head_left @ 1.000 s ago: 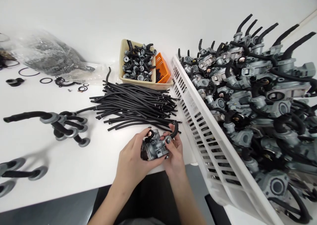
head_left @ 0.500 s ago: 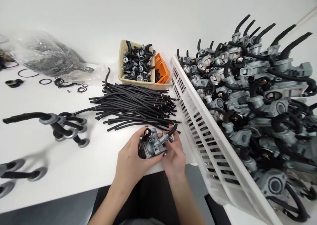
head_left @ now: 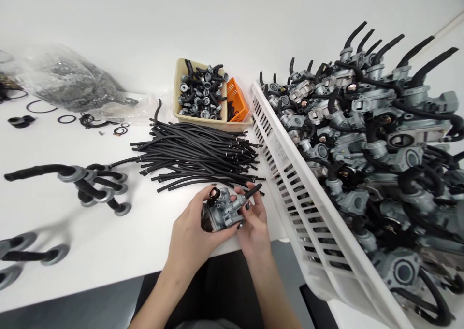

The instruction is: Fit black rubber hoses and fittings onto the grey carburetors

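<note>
Near the table's front edge, a grey metal carburetor (head_left: 222, 213) is held between both hands. My left hand (head_left: 190, 227) wraps its left side, the thumb along the lower edge. A short black rubber boot (head_left: 253, 190) sticks out of a round cap at the carburetor's upper right. My right hand (head_left: 254, 222) is closed around that cap, thumb in front and fingers behind. Just beyond the hands lies a pile of black rubber hoses (head_left: 199, 150).
At right a white slotted crate (head_left: 290, 174) is heaped with carburetors (head_left: 357, 201). Behind the hoses stand a cream bin (head_left: 176, 97) of capped boots and an orange basket (head_left: 237, 97). Loose caps with boots (head_left: 72, 173), black rings (head_left: 66, 119) and a plastic bag (head_left: 72, 78) lie left.
My right thumb and fingers have shifted on the cap. The black boot has turned slightly, its tip pointing further right. The left hand stays almost still.
</note>
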{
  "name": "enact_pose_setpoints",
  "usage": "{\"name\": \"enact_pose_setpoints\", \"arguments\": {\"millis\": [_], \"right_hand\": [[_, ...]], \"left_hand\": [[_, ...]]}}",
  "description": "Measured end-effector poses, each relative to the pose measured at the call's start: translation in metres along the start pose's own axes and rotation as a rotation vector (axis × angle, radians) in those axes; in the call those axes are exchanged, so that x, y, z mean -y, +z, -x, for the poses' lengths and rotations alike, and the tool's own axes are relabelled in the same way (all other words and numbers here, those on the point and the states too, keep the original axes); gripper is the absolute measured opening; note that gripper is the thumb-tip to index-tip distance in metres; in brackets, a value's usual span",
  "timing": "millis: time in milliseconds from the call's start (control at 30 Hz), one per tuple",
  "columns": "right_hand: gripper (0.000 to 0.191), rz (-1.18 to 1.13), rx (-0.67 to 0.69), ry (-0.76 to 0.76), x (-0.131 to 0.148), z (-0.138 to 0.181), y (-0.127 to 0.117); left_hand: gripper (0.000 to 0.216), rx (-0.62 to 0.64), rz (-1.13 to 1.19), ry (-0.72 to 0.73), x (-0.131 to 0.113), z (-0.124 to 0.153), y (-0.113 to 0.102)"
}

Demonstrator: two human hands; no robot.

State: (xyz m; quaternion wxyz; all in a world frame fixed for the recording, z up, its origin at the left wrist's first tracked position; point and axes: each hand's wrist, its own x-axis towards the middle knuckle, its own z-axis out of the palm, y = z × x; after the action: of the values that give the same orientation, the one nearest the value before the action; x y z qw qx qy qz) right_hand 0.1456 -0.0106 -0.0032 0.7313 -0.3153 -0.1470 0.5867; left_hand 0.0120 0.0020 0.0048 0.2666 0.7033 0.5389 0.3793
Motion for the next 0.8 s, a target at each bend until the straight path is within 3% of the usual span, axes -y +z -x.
{"name": "enact_pose_setpoints", "arguments": {"millis": [267, 600, 800], "right_hand": [[0.045, 0.072, -0.029, -0.020, 0.0003, -0.0004, 0.0006], [0.044, 0.127, -0.064, -0.078, -0.0027, 0.0016, -0.0032], [0.037, 0.107, -0.062, -0.053, -0.0001, 0.0036, 0.0006]], "left_hand": [[0.069, 0.014, -0.015, 0.051, 0.0000, 0.0000, 0.0003], [0.069, -0.067, -0.161, 0.294, 0.0014, 0.0034, 0.0052], [0.069, -0.014, -0.082, 0.139, -0.0007, 0.0012, 0.0017]]}}
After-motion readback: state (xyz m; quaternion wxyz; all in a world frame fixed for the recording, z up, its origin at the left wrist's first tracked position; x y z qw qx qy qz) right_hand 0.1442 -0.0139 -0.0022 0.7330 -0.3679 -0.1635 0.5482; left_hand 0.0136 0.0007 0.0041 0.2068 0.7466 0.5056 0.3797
